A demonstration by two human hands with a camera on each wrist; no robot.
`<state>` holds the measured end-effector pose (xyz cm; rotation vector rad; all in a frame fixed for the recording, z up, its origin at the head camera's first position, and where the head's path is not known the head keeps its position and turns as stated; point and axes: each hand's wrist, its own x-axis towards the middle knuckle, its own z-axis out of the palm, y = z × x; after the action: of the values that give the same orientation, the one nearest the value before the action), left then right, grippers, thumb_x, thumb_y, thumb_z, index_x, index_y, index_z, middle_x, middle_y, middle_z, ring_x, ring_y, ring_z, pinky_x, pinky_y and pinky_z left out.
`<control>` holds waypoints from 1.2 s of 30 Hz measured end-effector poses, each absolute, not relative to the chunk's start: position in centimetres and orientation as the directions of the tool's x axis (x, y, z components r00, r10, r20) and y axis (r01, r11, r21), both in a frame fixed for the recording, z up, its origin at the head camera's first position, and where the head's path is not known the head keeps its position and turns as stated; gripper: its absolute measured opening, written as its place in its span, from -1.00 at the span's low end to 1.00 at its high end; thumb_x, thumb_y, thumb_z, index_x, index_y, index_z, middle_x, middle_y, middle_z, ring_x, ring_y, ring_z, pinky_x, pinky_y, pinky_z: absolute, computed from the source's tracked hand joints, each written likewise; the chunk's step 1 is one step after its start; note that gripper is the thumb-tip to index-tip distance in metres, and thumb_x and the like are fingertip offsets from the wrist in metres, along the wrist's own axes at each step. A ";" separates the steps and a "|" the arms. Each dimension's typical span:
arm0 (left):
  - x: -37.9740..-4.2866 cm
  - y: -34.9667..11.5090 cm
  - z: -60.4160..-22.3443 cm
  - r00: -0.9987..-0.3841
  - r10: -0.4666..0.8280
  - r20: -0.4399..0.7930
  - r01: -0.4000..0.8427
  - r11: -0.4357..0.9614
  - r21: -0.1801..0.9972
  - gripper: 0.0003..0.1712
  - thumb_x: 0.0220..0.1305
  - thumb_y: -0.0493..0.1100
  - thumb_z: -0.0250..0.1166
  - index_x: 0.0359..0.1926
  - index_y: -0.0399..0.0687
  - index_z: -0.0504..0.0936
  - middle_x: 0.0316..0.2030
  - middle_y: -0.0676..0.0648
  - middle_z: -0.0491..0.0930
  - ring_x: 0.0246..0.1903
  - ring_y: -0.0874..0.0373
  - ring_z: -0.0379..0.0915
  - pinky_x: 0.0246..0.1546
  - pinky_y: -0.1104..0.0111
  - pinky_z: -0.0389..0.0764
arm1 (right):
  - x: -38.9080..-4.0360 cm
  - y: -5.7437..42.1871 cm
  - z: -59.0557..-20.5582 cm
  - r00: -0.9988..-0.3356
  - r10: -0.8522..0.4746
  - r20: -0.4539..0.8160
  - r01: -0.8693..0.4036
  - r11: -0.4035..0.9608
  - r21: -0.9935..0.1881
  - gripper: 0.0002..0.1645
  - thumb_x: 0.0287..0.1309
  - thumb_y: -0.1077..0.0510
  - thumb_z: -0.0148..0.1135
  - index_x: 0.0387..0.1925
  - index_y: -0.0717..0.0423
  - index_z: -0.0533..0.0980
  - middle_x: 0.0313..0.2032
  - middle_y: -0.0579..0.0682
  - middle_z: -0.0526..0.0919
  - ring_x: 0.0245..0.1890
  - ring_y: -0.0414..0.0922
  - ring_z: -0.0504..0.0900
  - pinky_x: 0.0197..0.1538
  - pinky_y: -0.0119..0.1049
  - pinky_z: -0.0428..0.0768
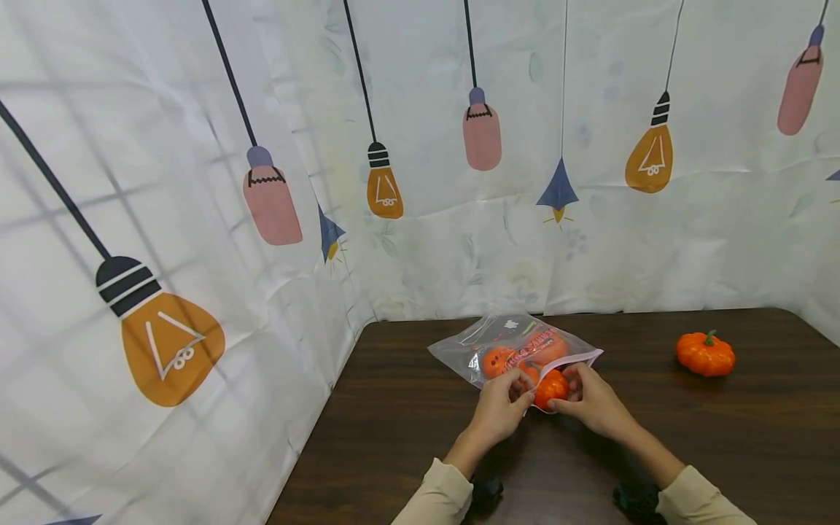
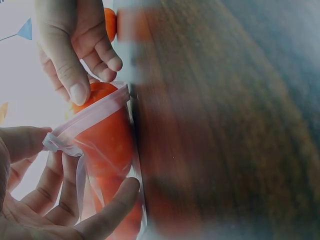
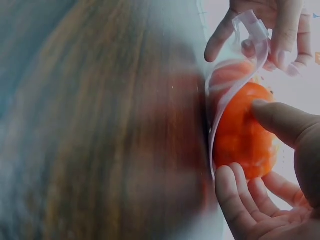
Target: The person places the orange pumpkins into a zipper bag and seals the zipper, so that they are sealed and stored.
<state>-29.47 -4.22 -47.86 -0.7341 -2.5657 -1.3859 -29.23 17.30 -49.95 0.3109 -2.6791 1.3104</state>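
Pinching a clear bag (image 1: 462, 351) at 6 o'clock is the left hand (image 1: 500, 410); the right hand (image 1: 596, 402) clamps an orange pumpkin (image 1: 551, 389) at the bag's 5 o'clock mouth. Another pumpkin (image 1: 705, 355) sits at 3 o'clock.

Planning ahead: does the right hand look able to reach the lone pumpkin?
Likely yes: only table separates the right hand from the lone pumpkin, but that hand holds another pumpkin at the bag's mouth.

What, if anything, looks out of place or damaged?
Nothing stands out. The right hand holds an orange pumpkin at the open bag; the lone pumpkin sits upright on the table. No spill or tear visible.
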 end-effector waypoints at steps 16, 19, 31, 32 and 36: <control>-29.5 -4.1 -47.9 -0.863 0.354 0.360 0.496 0.465 0.733 -0.91 0.29 -0.29 0.37 -0.28 -0.01 0.62 -0.49 0.04 0.60 -0.55 0.46 0.33 -0.48 0.59 0.41 | -29.3 16.8 -50.0 -0.965 -0.174 0.196 -0.259 0.511 -0.820 -0.52 0.28 0.12 0.38 0.12 0.28 0.48 0.01 0.22 0.67 -0.16 -0.09 0.73 -0.23 -0.39 0.66; -29.5 -4.0 -47.9 -0.862 0.353 0.364 0.499 0.463 0.732 -0.90 0.28 -0.29 0.37 -0.28 -0.01 0.62 -0.48 0.03 0.60 -0.55 0.46 0.34 -0.47 0.60 0.41 | -29.4 16.9 -49.9 -0.961 -0.200 0.190 -0.267 0.494 -0.827 -0.55 0.32 0.18 0.32 0.16 0.29 0.48 0.04 0.23 0.66 -0.16 -0.10 0.72 -0.23 -0.37 0.66; -29.4 -4.0 -47.9 -0.853 0.358 0.379 0.514 0.452 0.729 -0.87 0.28 -0.32 0.37 -0.30 0.00 0.61 -0.49 0.00 0.60 -0.57 0.44 0.32 -0.50 0.59 0.40 | -29.4 16.4 -49.7 -0.928 -0.292 0.231 -0.345 0.445 -0.827 -0.63 0.33 0.37 0.17 0.15 0.36 0.48 0.00 0.26 0.68 -0.11 0.01 0.69 -0.23 -0.36 0.63; -29.5 -4.0 -48.0 -0.851 0.361 0.382 0.518 0.450 0.728 -0.87 0.28 -0.32 0.37 -0.30 0.00 0.61 -0.50 0.00 0.60 -0.58 0.44 0.32 -0.51 0.59 0.40 | -29.4 16.4 -49.7 -0.927 -0.294 0.231 -0.347 0.447 -0.825 -0.63 0.34 0.37 0.16 0.15 0.35 0.48 0.00 0.25 0.68 -0.09 0.03 0.69 -0.20 -0.36 0.63; -29.4 -4.0 -48.0 -0.847 0.371 0.381 0.522 0.442 0.730 -0.88 0.28 -0.32 0.37 -0.31 -0.02 0.61 -0.51 -0.01 0.59 -0.59 0.44 0.31 -0.54 0.60 0.38 | -29.7 16.1 -49.9 -0.925 -0.302 0.229 -0.351 0.453 -0.820 -0.62 0.34 0.37 0.15 0.17 0.33 0.49 0.01 0.21 0.68 0.01 0.09 0.68 -0.10 -0.36 0.63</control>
<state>-29.42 -3.97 -47.97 -0.7884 -2.5237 -1.3664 -29.70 16.06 -49.85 0.5929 -2.6348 1.5050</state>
